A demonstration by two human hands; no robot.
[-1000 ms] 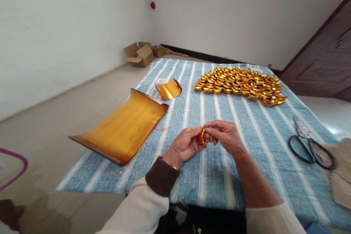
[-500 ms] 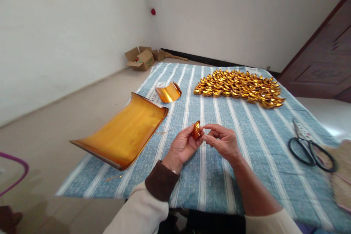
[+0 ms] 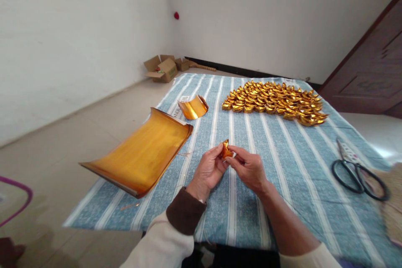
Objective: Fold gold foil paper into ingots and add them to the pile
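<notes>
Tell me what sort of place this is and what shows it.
Probably a room in a home, with handwork under way: a brown panelled door, a striped cloth spread out, and many folded gold pieces on it.

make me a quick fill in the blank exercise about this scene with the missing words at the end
The left hand and right hand hold a small folded piece coloured ____.
The scissors have ____ handles.
The cloth is blue with white ____.
The open cardboard box stands on the ____.

Missing words: gold; black; stripes; floor.
</notes>
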